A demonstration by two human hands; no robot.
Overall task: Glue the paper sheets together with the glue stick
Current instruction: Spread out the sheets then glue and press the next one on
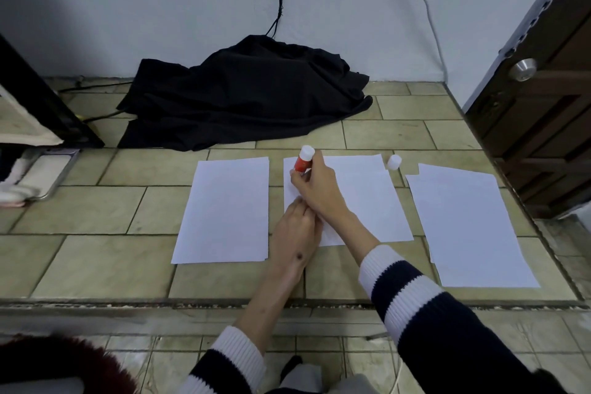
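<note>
Three lots of white paper lie on the tiled floor: a left sheet (224,211), a middle stack (364,198) and a right stack (467,227). My right hand (315,189) grips a red glue stick (303,160) with a white end up, its lower end down on the middle stack's left edge. My left hand (297,227) lies flat on the lower left corner of that middle stack, fingers straight, pressing it down. The glue stick's white cap (394,162) stands on the floor by the middle stack's upper right corner.
A heap of black cloth (249,99) lies against the wall behind the papers. A dark wooden door (543,125) stands at the right. A metal tray (51,176) with white items sits at the left. A step edge (287,302) runs across in front.
</note>
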